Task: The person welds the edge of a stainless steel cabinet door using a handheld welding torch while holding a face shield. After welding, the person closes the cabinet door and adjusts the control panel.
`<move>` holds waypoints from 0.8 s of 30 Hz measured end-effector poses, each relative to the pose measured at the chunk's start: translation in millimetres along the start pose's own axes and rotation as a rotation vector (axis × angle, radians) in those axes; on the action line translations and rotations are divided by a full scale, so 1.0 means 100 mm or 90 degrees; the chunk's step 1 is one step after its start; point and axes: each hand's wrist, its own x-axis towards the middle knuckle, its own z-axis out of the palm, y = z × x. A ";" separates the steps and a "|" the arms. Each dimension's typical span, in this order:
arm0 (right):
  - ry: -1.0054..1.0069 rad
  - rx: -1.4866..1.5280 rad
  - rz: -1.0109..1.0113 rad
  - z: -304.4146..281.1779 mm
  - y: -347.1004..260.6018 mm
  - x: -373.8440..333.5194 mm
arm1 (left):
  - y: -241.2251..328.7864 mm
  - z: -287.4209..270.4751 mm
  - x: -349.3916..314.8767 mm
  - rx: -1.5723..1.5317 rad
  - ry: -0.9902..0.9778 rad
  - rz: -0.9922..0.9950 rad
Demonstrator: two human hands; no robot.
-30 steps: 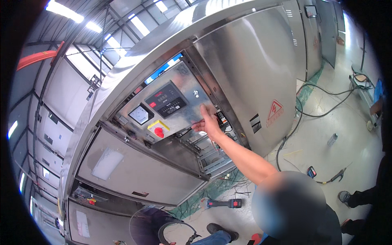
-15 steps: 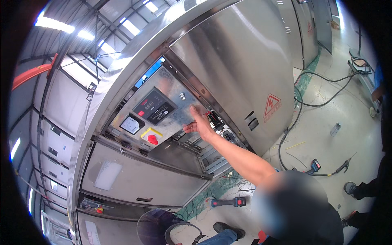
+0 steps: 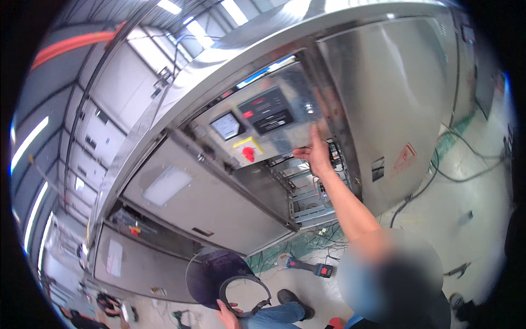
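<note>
Neither my left hand nor my right hand shows. A co-worker with a blurred head (image 3: pixel 392 277) stretches an arm to a metal control panel (image 3: pixel 302 88). The co-worker's hand (image 3: pixel 316 156) is at its lower right edge, one finger or thumb up, the others pointing left. The panel carries a square dial meter (image 3: pixel 227 125), a black display unit (image 3: pixel 266 111) and a red rotary switch (image 3: pixel 249 154) on a yellow plate. Another hand (image 3: pixel 227 317) touches the band of a dark tinted visor (image 3: pixel 213 277) beside a jeans-clad leg (image 3: pixel 287 317); its arm is out of view.
A steel cabinet door (image 3: pixel 394 104) stands right of the panel. Below the panel is an open bay (image 3: pixel 312 200) with rails and wiring. A cordless power tool (image 3: pixel 309 267) lies on the floor by loose wires. Black cable (image 3: pixel 419 194) curves across the floor at right.
My view has turned, so the cabinet sits further right and more level. The co-worker's hand stays at the panel's edge. A hand has come into sight at the visor's band.
</note>
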 end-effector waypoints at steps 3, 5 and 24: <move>-0.005 0.015 -0.012 -0.15 -0.04 -0.04 | -0.03 0.14 -0.01 0.027 -0.053 -0.013; -0.012 -0.001 -0.042 -0.16 -0.02 -0.15 | 0.06 0.19 -0.08 0.066 -0.087 -0.011; -0.157 -0.290 -0.233 -0.18 -0.97 -0.92 | 0.10 0.29 -0.08 0.343 -0.291 -0.026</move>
